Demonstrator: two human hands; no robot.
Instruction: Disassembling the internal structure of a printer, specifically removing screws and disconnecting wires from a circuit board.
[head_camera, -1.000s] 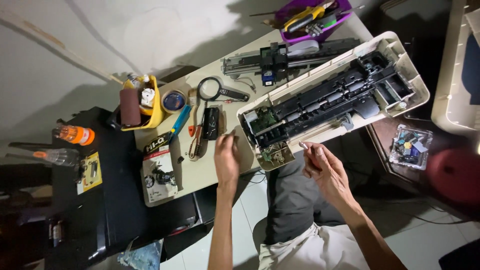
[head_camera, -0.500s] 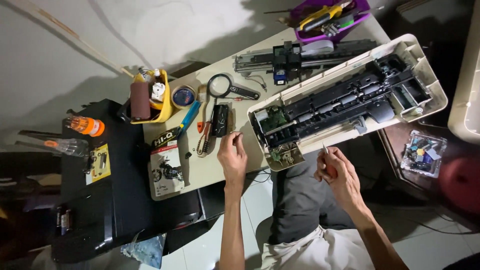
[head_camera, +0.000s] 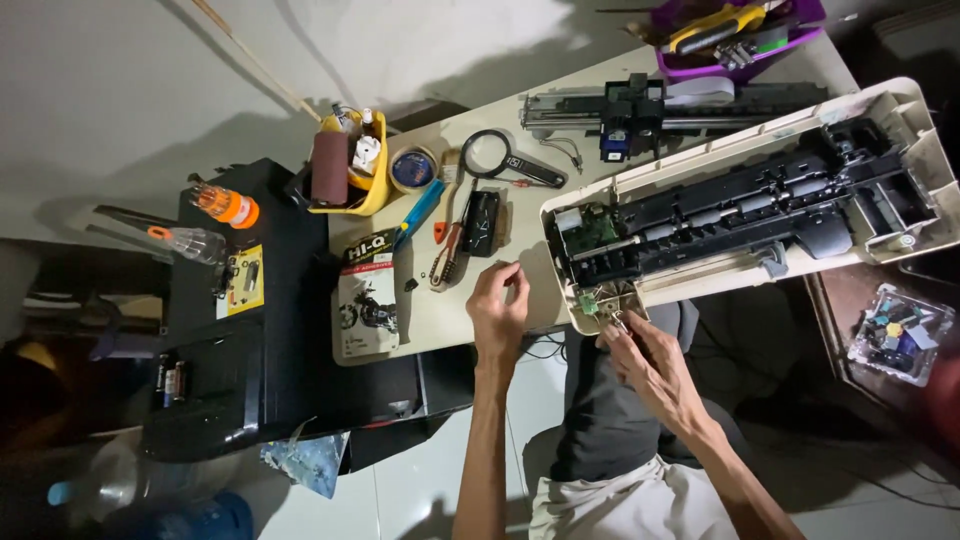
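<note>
Near the tabletop's front edge, my left hand rested with fingers curled loosely, holding nothing I could make out. My right hand pinched a thin metal tool at the small green circuit board. That board sat at the near end of the opened beige printer chassis, whose long axis ran away rightward, overhanging the tabletop's right edge.

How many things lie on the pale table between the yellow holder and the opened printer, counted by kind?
Magnifying glass: 1
Tape roll: 1
Blue-handled tool: 1
Brush: 1
Black flat device: 1
Printed packet: 1
Total: 6
The left hand rests beside them; the right hand touches the printer corner.
</note>
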